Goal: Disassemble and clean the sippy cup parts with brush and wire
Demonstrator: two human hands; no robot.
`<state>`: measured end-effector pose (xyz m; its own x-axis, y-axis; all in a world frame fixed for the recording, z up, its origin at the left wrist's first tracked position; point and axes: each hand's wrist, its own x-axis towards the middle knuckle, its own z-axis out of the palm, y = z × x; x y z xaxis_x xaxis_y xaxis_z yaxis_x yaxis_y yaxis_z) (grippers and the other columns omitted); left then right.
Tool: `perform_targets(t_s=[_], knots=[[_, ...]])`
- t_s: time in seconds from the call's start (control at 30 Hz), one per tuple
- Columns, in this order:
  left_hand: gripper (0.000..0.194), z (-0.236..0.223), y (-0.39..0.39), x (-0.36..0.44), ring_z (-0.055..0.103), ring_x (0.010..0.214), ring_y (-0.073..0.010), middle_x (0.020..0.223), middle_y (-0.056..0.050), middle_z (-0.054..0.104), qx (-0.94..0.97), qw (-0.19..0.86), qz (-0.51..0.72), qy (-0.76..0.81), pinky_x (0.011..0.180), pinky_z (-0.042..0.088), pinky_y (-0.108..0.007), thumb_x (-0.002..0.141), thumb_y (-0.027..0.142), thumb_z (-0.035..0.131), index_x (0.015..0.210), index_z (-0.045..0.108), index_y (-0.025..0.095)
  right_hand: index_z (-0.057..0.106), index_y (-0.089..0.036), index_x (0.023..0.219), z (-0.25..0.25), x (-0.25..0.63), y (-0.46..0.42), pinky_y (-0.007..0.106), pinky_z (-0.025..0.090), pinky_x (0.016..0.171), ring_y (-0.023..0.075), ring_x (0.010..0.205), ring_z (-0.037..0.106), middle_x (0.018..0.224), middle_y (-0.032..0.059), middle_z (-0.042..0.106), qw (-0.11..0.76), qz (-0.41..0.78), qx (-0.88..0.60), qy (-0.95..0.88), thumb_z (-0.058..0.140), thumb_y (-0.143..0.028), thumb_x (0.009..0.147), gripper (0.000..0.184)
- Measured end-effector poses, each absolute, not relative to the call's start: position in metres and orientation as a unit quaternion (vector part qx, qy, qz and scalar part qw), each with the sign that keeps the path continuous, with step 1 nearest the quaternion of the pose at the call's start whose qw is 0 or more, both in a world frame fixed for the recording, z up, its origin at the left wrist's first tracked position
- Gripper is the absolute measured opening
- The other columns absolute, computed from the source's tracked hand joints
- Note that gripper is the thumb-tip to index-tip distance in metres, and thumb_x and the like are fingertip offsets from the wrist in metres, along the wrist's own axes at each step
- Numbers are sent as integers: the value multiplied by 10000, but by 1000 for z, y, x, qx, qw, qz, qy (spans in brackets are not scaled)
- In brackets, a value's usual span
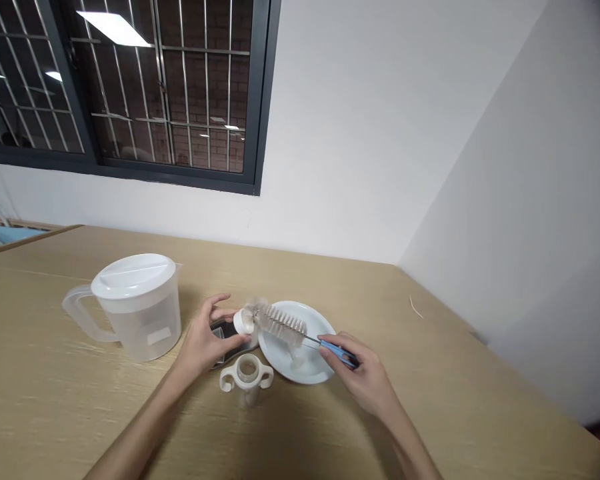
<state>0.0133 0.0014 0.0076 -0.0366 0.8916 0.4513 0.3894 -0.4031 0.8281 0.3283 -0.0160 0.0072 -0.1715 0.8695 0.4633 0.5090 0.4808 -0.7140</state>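
My right hand (pixel 357 370) grips the blue handle of a bottle brush (pixel 283 325), its pale bristles pointing left. Between the thumb and fingers of my left hand (pixel 205 337) is a small white bottle collar (pixel 243 322). The brush's tip meets or overlaps the collar; whether it goes inside, I cannot tell. Just below stands an uncapped baby bottle (pixel 248 373) with two white side handles, upright on the table. Under the brush lies a white plate (pixel 317 367) with a small pale piece (pixel 297 360) on it. A dark flat object (pixel 223 333) is partly hidden behind my left hand.
A lidded translucent pitcher (pixel 147 320) stands on the wooden table (pixel 260 440) at the left. A thin pale strip (pixel 416 307) lies at the right. White walls (pixel 360 133) and a barred window (pixel 170 87) rise behind.
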Motion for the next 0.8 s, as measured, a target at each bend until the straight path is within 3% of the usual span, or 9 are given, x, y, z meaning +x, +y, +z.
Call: perform_targets(t_s=[0.2,0.43,0.6,0.8], knots=[[742,4,5,12,708,1043,-267,1070,-94,753,644,230,544,487,964,543,-454,642,279,848,1265,449,231,750,-208,986,6,325,-19,269,464,535,189,674,608,820,74,695,419,234,-467,-743,603,-463,898,307],[522,-2,0,7,679,1092,-234,1171,-73,702,724,102,495,470,960,532,-422,805,232,708,1255,444,251,760,-204,987,8,326,-19,272,474,566,185,676,615,850,68,713,409,258,-477,-734,614,-461,884,313],[481,-9,0,7,637,1106,-256,1167,-69,678,744,-5,464,480,943,522,-441,829,187,650,1267,467,263,780,-216,961,13,328,-21,297,531,679,223,789,678,922,71,757,369,305,-479,-736,625,-468,871,309],[443,-4,-3,13,643,1043,-243,1121,-62,686,756,-12,464,460,881,547,-406,825,138,603,1241,506,257,779,-237,995,14,330,-23,314,531,769,255,909,691,1010,58,771,357,345,-477,-726,622,-479,880,311]])
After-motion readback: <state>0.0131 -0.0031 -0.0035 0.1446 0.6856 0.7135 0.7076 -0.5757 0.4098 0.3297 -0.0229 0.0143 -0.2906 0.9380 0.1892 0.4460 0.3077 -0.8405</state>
